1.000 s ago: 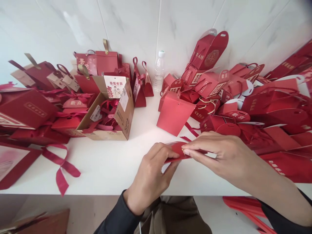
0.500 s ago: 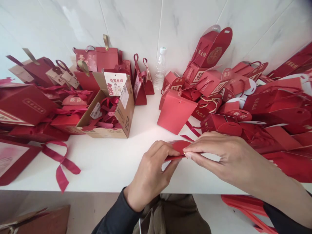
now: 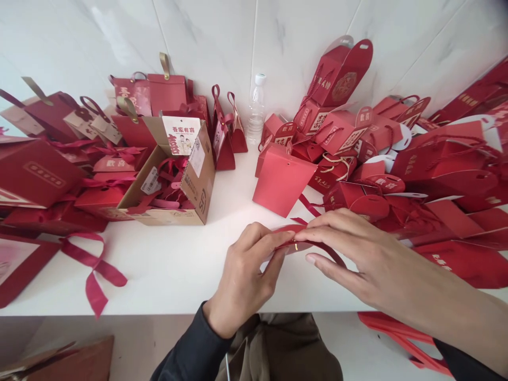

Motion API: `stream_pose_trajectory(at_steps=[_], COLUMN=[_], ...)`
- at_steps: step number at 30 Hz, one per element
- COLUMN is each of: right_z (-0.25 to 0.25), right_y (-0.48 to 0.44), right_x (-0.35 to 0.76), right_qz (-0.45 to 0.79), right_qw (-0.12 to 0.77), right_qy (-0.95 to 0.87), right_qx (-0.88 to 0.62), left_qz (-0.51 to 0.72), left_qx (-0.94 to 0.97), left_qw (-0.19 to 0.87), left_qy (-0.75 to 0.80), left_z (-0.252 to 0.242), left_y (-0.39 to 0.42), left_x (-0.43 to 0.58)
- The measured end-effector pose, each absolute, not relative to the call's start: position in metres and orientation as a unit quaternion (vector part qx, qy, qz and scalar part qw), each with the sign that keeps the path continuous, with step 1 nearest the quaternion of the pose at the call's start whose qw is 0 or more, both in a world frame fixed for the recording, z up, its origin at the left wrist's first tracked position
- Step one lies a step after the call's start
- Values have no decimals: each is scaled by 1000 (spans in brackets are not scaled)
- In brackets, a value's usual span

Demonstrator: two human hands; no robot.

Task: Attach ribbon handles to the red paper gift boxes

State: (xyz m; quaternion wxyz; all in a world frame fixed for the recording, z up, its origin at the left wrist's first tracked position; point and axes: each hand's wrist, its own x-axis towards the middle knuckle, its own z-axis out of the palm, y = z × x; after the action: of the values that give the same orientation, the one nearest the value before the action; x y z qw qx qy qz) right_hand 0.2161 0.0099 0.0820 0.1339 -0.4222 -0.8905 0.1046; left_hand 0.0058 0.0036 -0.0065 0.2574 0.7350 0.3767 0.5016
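Note:
Above the front of the table, my left hand (image 3: 252, 259) pinches a red strap (image 3: 332, 253) between thumb and fingers. The strap bends in a curve, and a small gold-coloured spot shows near its middle. My right hand (image 3: 355, 248) reaches in from the right; its fingertips touch the top of the strap while its thumb stands apart below. Part of the strap is hidden by my fingers. Just behind my hands stands a plain red box (image 3: 282, 182) with a small hole near its upper edge. A dark red ribbon (image 3: 307, 206) lies beside it.
An open cardboard box (image 3: 194, 203) with red straps inside stands left of centre. Many red gift boxes (image 3: 349, 132) are heaped at right, more red boxes (image 3: 51, 169) at left. A clear bottle (image 3: 256, 114) stands by the wall. A loose ribbon (image 3: 95, 264) hangs over the table edge.
My right thumb has come away from the pinch, and the right fingers now lie over the strap. The strap now shows as a curve under them. The view has shifted slightly.

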Motion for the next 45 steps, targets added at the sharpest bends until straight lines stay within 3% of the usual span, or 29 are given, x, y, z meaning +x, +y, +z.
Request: stream_pose_trajectory(at_steps=[5, 12, 16, 26, 34, 39, 45], right_z=[80, 73, 70, 76, 66, 52, 43], right_y=[2, -12, -13, -5, 9, 14, 11], right_x=[220, 236, 236, 221, 212, 198, 190], right_qz=[91, 241, 337, 438, 528, 447, 339], right_qw=[195, 219, 177, 188, 303, 396, 421], right_qy=[-862, -740, -732, -721, -643, -630, -665], right_qx=[-460, -588, -565, -502, -464, -496, -515], left_qz=[496, 495, 483, 455, 465, 479, 484], left_qx=[727, 720, 727, 738, 722, 712, 701], left_qw=[276, 263, 260, 241, 277, 287, 294], left_qy=[386, 409, 413, 435, 431, 426, 433], left_z=[-5, -5, -3, -1, 0, 2, 2], left_y=[6, 9, 11, 17, 19, 21, 21], left_x=[5, 2, 1, -2, 0, 3, 4])
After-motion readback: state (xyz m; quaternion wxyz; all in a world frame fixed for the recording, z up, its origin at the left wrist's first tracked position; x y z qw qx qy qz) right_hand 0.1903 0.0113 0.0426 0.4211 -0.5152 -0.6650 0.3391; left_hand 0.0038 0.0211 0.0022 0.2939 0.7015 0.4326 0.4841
